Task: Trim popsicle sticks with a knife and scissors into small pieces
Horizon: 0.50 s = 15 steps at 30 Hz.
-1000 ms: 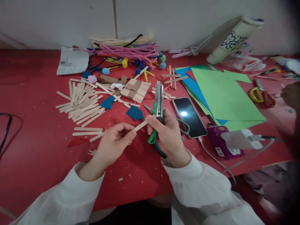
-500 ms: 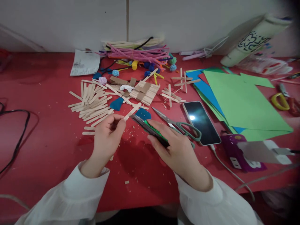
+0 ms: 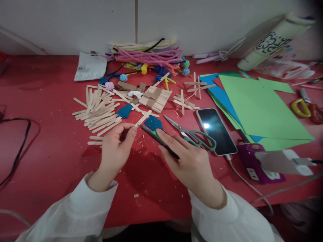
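Left of the grey-handled metal scissors (image 3: 182, 129), the left hand (image 3: 116, 145) is pinching a pale, flat wooden craft stick (image 3: 143, 118), likely light, stiff and splinter-prone; its near end is probably offering the best hold. Its long axis is slanting forward-right, rounded tip pointing away. The right hand (image 3: 189, 162) is clasping a slim black-and-green cutter (image 3: 159, 140).

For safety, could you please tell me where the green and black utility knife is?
In the head view, the utility knife is near centre, in the right hand, its tip beside the flat pale wooden stick in the left hand.
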Motion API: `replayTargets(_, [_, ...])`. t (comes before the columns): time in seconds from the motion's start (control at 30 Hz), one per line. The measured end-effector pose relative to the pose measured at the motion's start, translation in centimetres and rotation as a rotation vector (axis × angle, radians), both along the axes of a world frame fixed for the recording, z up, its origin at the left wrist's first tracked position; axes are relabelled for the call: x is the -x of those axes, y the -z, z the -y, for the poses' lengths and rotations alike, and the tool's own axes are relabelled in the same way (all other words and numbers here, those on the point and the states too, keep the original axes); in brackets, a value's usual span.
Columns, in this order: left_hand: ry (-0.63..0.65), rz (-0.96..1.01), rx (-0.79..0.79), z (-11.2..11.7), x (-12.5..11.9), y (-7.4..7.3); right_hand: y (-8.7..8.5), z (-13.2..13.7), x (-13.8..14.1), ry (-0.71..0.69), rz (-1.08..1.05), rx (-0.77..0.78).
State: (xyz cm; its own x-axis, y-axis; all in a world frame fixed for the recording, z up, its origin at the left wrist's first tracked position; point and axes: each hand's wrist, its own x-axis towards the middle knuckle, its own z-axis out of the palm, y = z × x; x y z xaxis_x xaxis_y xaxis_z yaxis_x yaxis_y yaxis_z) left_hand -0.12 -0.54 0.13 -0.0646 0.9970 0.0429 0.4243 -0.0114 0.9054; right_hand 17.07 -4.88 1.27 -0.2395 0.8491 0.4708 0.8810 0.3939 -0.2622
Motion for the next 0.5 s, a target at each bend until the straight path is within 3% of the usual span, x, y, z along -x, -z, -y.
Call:
replayTargets(0.17, [0.018,0.011,0.023,0.0,0.1,-0.04,-0.06,0.13,0.31,0.053,0.087,-0.086])
replayTargets(0.33, [-0.017,0.047,0.05,-0.03,0.03,-0.24,-0.08,-0.01,-0.22,0.195,0.092,-0.075])
replayTargets(0.5, [-0.014,0.059,0.066,-0.01,-0.06,-0.2,-0.05,0.02,-0.07,0.1,-0.036,0.024])
